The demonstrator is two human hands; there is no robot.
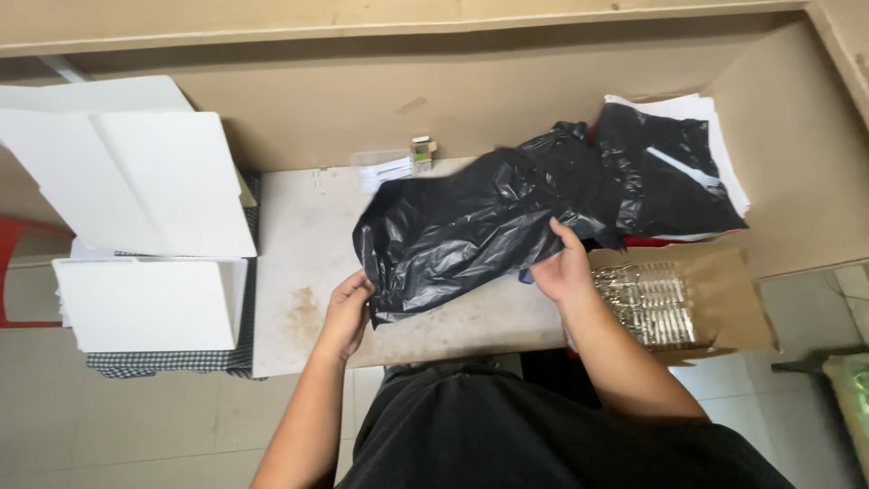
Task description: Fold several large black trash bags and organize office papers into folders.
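A: Head view. Black plastic bag [471,226] spread over the worktop [299,272], right end running onto a second black bag [670,172] on a paper stack.
B: Grips?
A: Left hand [347,312] pinches the near-left edge, fingers closed on film. Right hand [563,267] closed on the near-right edge.
B: Handling?
A: I'd judge it light, limp, slippery, easy to tear. Hold by bunched edges, not flat film. Box of metal clips [647,303] sits just beside the right wrist.
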